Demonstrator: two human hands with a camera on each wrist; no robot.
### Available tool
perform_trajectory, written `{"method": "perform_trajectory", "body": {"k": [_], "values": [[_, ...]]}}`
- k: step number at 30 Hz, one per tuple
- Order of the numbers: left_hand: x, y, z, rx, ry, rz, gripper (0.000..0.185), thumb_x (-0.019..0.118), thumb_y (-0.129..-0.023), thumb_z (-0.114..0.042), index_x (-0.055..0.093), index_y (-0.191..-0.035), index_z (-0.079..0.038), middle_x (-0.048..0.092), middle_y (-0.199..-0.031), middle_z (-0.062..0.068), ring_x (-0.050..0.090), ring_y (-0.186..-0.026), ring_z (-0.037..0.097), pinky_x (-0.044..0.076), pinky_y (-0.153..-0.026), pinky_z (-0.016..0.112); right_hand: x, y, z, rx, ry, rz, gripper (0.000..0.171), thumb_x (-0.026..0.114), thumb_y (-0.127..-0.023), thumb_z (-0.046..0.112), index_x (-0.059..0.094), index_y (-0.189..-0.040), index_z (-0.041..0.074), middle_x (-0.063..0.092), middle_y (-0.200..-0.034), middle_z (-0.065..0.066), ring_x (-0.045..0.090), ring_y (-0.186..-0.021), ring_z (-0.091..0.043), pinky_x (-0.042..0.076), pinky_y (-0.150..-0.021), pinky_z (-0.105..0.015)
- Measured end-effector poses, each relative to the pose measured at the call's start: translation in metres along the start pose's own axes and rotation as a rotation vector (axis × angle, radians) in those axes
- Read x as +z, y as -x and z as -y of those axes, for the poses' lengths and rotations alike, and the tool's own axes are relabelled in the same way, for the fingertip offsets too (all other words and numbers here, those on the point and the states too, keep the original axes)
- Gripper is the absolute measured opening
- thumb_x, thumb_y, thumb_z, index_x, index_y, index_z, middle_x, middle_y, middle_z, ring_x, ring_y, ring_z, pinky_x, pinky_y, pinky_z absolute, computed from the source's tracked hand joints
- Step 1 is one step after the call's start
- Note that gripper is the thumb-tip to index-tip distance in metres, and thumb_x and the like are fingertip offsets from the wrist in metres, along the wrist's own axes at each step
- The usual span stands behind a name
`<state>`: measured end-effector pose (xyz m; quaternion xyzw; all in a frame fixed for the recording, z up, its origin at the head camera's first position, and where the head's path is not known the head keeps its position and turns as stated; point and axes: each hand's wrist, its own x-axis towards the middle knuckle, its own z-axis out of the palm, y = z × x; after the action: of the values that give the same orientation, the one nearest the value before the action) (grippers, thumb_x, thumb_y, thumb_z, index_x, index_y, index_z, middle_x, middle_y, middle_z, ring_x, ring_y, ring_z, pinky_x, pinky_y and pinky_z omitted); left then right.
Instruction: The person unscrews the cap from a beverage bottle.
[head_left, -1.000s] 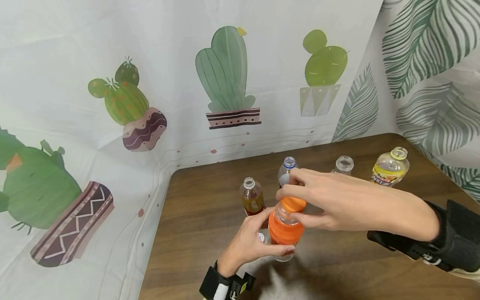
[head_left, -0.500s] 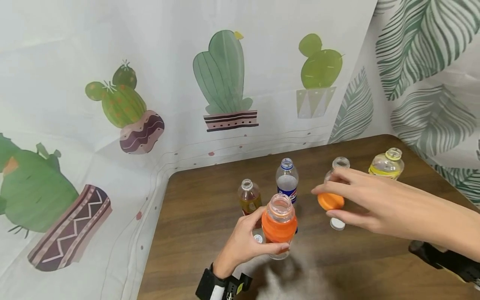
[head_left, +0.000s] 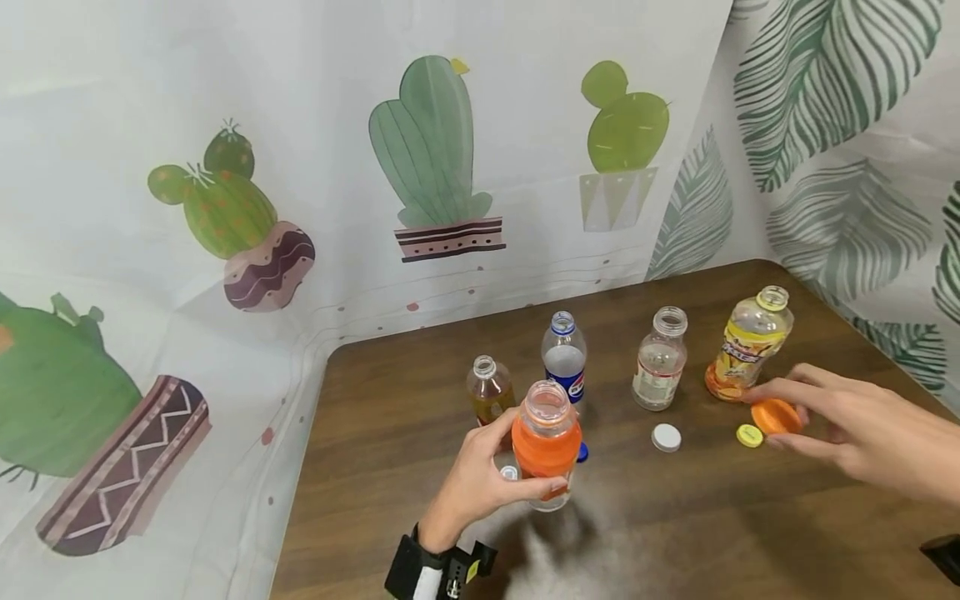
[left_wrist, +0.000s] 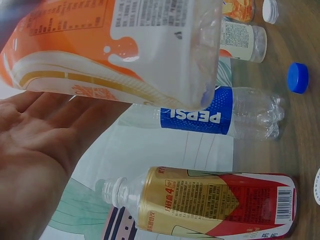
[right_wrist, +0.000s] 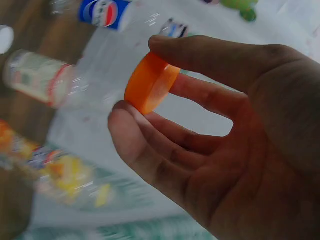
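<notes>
Hands at work over a brown wooden desk [head_left: 420, 508], seen from the head camera. Lower centre of the frame: the left hand [head_left: 474, 483] grips an uncapped orange-labelled bottle [head_left: 546, 440], fingers curled round its body, holding it upright with its base at or just above the desk. Right of the frame: the right hand [head_left: 862, 429] pinches an orange cap [head_left: 776, 415] between thumb and fingers, low over the desk; the right wrist view confirms the cap held edge-on between thumb and fingertips [right_wrist: 150, 84]. Just left of the orange cap lies a small yellow cap [head_left: 748, 435]; further left, a white cap [head_left: 666, 437]. A blue cap [head_left: 582, 452] lies on the desk close beside the held bottle's right side.

Behind, in a loose row across the middle of the frame, stand four open bottles: a brown-labelled bottle [head_left: 488, 392], a Pepsi bottle [head_left: 565, 367], a clear bottle with a pale label [head_left: 660, 360], and a yellow-labelled bottle [head_left: 747, 345] nearest the right hand. A curtain printed with cacti [head_left: 435, 150] fills the upper frame; a leaf-print curtain [head_left: 847, 125] hangs at upper right.
</notes>
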<state>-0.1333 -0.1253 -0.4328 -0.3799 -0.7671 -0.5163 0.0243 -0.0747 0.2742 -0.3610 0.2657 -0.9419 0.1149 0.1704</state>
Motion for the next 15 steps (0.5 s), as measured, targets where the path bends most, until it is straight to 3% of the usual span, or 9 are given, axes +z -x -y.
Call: {"method": "perform_trajectory", "body": {"k": [3,10,13,15], "values": [[-0.002,0.0,0.0,-0.001,0.001,-0.001,0.07,0.088,-0.075,-0.021,0.053,-0.136,-0.019,0.07,-0.119,0.001,0.069,-0.101,0.01,0.058,-0.087,0.029,0.011,0.013,-0.012,0.054,0.011,0.02,0.047,0.088,-0.069,0.017,0.064,-0.11,0.021,0.039,-0.084,0.022,0.031,-0.066,0.013,0.03,-0.051,-0.016],[-0.001,0.0,0.001,-0.001,0.018,-0.001,0.07,0.088,-0.075,-0.025,0.053,-0.136,-0.02,0.069,-0.12,0.0,0.069,-0.101,0.011,0.058,-0.088,0.029,0.046,0.052,-0.035,0.087,-0.038,0.044,0.047,0.091,-0.062,0.018,0.058,-0.095,0.012,0.045,-0.08,0.022,0.034,-0.068,0.013,0.032,-0.05,-0.019],[-0.001,0.0,0.002,-0.006,0.026,0.002,0.071,0.088,-0.075,-0.024,0.053,-0.136,-0.02,0.069,-0.12,0.0,0.069,-0.101,0.011,0.058,-0.088,0.029,0.06,0.069,-0.039,0.124,-0.042,0.073,0.051,0.092,-0.057,0.015,0.053,-0.09,0.012,0.045,-0.077,0.02,0.035,-0.066,0.011,0.032,-0.049,-0.02],[-0.001,0.0,0.002,-0.007,0.029,-0.001,0.071,0.088,-0.075,-0.024,0.053,-0.137,-0.02,0.069,-0.12,0.0,0.069,-0.101,0.011,0.058,-0.088,0.03,0.068,0.077,-0.041,0.177,-0.027,0.119,0.051,0.092,-0.057,0.015,0.054,-0.091,0.01,0.051,-0.079,0.013,0.043,-0.066,0.006,0.038,-0.05,-0.022]]}}
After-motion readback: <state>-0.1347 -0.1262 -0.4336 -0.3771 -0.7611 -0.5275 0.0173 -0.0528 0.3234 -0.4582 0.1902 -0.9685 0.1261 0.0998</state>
